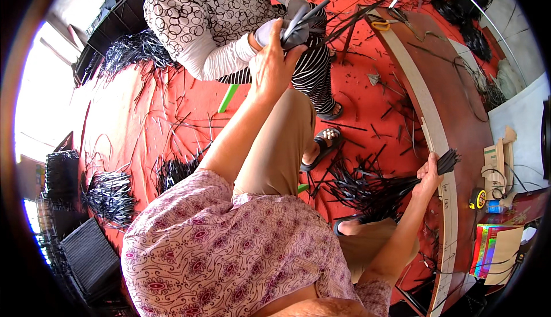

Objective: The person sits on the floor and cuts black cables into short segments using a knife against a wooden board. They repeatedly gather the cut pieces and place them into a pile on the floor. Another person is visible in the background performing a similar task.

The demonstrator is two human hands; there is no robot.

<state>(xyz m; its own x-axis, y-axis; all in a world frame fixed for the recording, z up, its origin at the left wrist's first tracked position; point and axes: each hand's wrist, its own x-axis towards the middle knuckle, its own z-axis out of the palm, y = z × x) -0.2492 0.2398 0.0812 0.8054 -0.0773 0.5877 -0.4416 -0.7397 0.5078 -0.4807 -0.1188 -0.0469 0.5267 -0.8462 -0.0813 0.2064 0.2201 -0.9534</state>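
Observation:
My left hand [271, 64] reaches far forward, its fingers and thumb closed round a small bunch of dark grey flat strips [295, 33]. A co-worker's gloved hand [265, 32] is right beside it, partly behind my fingers. At the right, my right hand [427, 174] is closed round a bundle of black strips [446, 163]. The gathered ends of this bundle stick out over the pale edge of a brown table [453, 82]. Its loose, spread ends [361, 188] hang to the left, above the red floor covering.
The co-worker [212, 7] sits opposite me. Yellow-handled scissors [380, 23] and a tape measure [477, 198] lie on the table. Heaps of black strips [110, 197] and a dark woven panel [90, 254] are at the left. Strip scraps litter the red floor covering [367, 110].

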